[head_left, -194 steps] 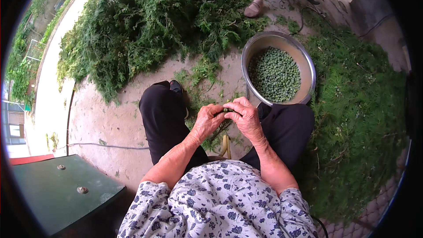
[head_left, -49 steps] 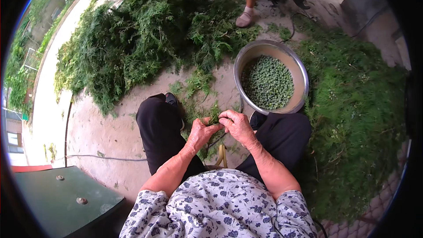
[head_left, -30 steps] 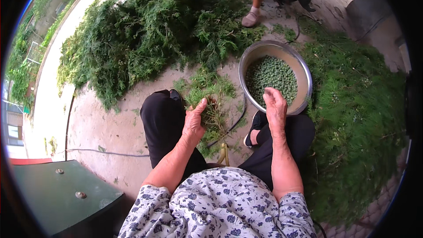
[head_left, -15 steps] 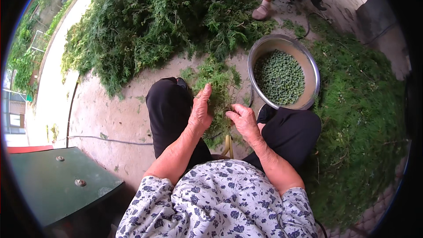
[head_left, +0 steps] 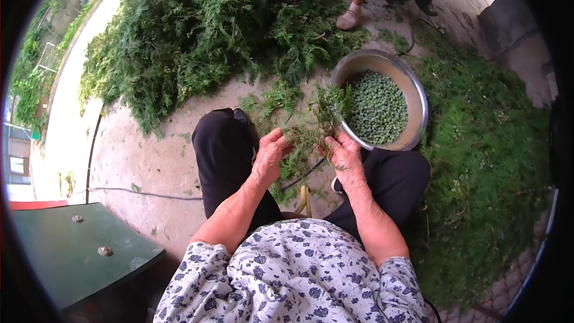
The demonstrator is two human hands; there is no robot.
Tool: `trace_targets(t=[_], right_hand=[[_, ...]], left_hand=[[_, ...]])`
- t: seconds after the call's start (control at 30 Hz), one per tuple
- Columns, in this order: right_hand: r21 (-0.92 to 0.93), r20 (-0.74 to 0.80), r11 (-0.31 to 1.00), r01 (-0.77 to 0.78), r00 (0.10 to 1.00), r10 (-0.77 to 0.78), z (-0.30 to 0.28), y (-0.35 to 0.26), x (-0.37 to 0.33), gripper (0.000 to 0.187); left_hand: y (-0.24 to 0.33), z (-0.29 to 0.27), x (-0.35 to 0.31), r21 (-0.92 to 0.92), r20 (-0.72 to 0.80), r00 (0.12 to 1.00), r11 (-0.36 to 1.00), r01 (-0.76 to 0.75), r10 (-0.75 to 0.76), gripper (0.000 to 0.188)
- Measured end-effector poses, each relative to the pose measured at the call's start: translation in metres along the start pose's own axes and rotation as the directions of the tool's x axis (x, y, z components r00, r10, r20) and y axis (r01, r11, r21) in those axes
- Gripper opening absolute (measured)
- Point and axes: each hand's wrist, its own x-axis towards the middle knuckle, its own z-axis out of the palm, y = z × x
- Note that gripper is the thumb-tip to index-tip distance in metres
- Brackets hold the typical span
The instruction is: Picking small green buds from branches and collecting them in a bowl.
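Note:
Between my knees I hold up a leafy evergreen sprig. My right hand is closed around its lower stem, and the green tip leans over the near left rim of a metal bowl. Small round green cones lie in a heap in that bowl. My left hand has its thumb and fingers pinched together at the sprig's left side. What sits in the pinch, perhaps a bit of the foliage, is too small to make out.
A big pile of cut evergreen branches lies ahead, another spread of branches to my right. A green metal lid-like panel stands at lower left. A dark cable crosses the floor. Another person's foot is beyond the bowl.
My right hand has come slightly to the right and now holds the sprig upright near the bowl. My left hand has dropped a little, its raised thumb now folded into a pinch.

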Motion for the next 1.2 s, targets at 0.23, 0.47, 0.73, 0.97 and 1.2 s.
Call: trace_targets(t=[0.23,0.47,0.73,0.97,1.2], right_hand=[[-0.218,0.049,0.976,-0.016,0.998,0.028,0.007,0.013,-0.009,0.022],[-0.62,0.038,0.782,0.069,0.998,-0.058,0.01,0.02,-0.012,0.017],[-0.565,0.197,0.725,0.393,0.918,-0.344,0.035,-0.007,-0.02,0.014],[-0.672,0.263,0.561,0.484,0.864,-0.43,0.026,0.003,-0.007,0.014],[-0.613,0.161,0.757,0.226,0.974,-0.16,0.022,-0.007,-0.011,0.008]], left_hand=[[0.017,0.012,0.001,-0.161,0.099,0.994,0.986,-0.032,0.049,0.019],[0.016,0.008,0.001,-0.102,0.0,0.992,0.986,-0.129,0.13,0.011],[0.016,0.015,-0.013,0.081,0.093,0.982,0.982,-0.171,0.163,0.014],[0.014,0.016,-0.017,0.497,0.151,0.972,0.836,-0.233,0.181,0.016],[0.016,0.02,-0.021,0.605,0.216,0.951,0.734,-0.308,0.221,0.02]])
